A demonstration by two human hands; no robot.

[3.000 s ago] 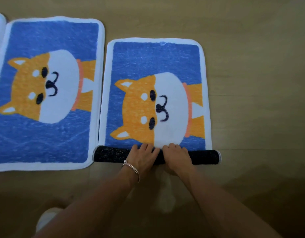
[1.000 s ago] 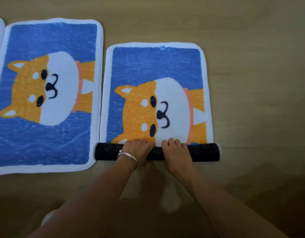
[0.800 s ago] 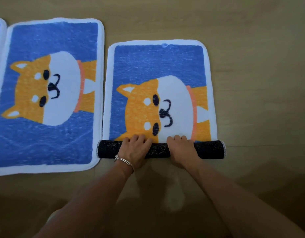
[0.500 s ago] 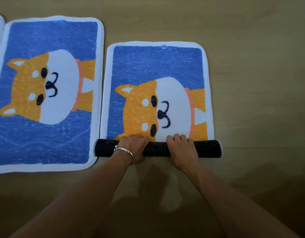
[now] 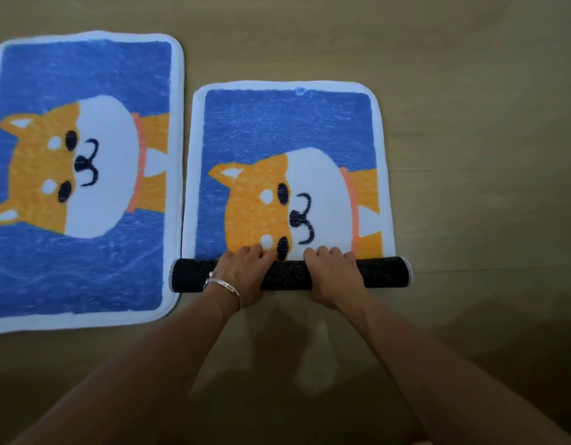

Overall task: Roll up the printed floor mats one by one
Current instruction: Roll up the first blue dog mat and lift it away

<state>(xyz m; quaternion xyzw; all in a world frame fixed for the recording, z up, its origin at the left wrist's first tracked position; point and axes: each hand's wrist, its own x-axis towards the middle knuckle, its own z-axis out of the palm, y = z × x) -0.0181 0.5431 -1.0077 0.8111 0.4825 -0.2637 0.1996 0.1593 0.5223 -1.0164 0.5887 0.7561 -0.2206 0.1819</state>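
Black dotted backing on the mat roll (image 5: 289, 274) suggests grip; pile soft, light, floppy. Left hand (image 5: 242, 274) and right hand (image 5: 334, 274) curl over its middle: sensible hold.

Pale wooden floor (image 5: 470, 107) crossed by faint plank seams.

Only two arms of the person show. Left forearm (image 5: 168, 364) and right forearm (image 5: 415, 364) are bare right to the frame edge. Left hand (image 5: 242, 271) and right hand (image 5: 334, 274) are bare too. One worn item: a thin silver-coloured bracelet (image 5: 221, 285) round the left wrist. It is shiny and slim, looks like a narrow band or two close strands, with a small bead-like lump at its outer side. Fingernails too blurred to tell. Arm parts nearest the camera are in shadow.
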